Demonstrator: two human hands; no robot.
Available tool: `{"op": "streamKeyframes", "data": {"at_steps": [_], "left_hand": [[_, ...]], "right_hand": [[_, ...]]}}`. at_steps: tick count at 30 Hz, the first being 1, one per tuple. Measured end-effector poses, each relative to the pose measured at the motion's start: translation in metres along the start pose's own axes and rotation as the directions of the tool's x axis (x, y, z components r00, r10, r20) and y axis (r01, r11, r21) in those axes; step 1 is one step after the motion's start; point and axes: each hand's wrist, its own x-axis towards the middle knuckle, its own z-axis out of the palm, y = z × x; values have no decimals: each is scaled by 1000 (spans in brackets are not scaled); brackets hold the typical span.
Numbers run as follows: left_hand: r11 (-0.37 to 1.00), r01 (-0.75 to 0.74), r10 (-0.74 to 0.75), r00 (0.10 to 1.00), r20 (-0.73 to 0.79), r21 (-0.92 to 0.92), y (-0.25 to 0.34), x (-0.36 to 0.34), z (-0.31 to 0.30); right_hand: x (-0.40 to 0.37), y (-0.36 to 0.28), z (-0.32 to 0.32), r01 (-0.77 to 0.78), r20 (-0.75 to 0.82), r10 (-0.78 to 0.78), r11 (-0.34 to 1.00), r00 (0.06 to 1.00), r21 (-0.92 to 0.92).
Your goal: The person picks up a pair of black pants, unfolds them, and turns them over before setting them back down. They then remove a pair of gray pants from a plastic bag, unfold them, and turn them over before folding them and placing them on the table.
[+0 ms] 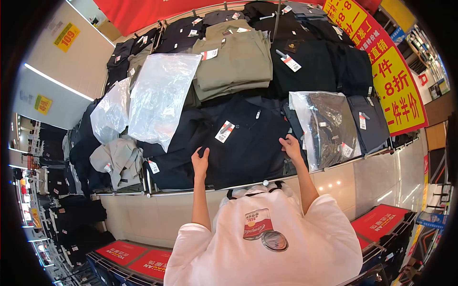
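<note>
- Left hand (200,162): one, fingers and thumb pinched narrow on a fold at the near left edge of the dark navy folded cloth garment (248,148).
- Right hand (291,145): one, fingers curled on the same garment's right edge; whether they clamp the cloth cannot be told.
- Dark navy garment: one, lying flat on the display table between the two hands, touching both.
- White-and-red paper hang tag (224,131): one on this garment, just beyond the left hand's grip and between the hands.
- Clear plastic bags: three.
  - A large, crumpled clear bag (162,95) lies beyond the left grip.
  - A smaller clear bag (110,112) lies further out to the left of it.
  - A clear bag with dark clothing inside (329,126) lies just beside the right hand, on its outer side.
- Olive-green folded cloth stack (234,62): one, well beyond both grips.
- Light grey crumpled garment (119,159): one, well to the left of the left hand.
- Red banner with yellow characters (391,71): one, far to the right of the right hand.
- Red rectangular floor signs (121,251): three, below table level, nearer the person than either grip.
- White short-sleeved shirt with a printed can (267,238): one, worn by the person.
</note>
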Motion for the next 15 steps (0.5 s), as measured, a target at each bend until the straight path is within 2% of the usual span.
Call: {"op": "streamKeyframes", "data": {"at_steps": [1,2,3,7,9,11,12,13,14,15], "left_hand": [[1000,-1,1,1000,-1,3,12,-3,-4],[999,9,-8,1000,11,-39,25,-7,-9],[997,19,-17,1000,20,-81,32,-10,-13],[972,41,-44,999,-7,-230,23,-8,-23],[975,19,-13,1000,25,-222,18,-9,-25],[964,69,-22,983,183,-255,15,-13,-25],[964,70,-23,983,182,-257,13,-16,-27],[975,124,-56,938,342,-182,11,-19,-32],[981,165,-97,867,490,-98,8,-22,-38],[981,192,-145,770,621,-9,6,-25,-44]], "right_hand": [[0,-6,1,71,-2,-71,996,997,62],[-2,-12,1,47,-15,-45,989,999,137],[-8,-29,2,86,-76,-76,986,994,143],[2,-36,-12,180,-161,-157,974,974,138],[5,-44,-15,248,-249,-215,963,944,107],[6,-51,-19,259,-250,-226,960,941,106],[4,-58,-21,260,-273,-218,957,937,129],[3,-63,-22,262,-295,-209,953,933,152],[3,-63,-29,212,-230,-151,940,961,266],[2,-68,-29,212,-230,-152,941,961,265]]}}
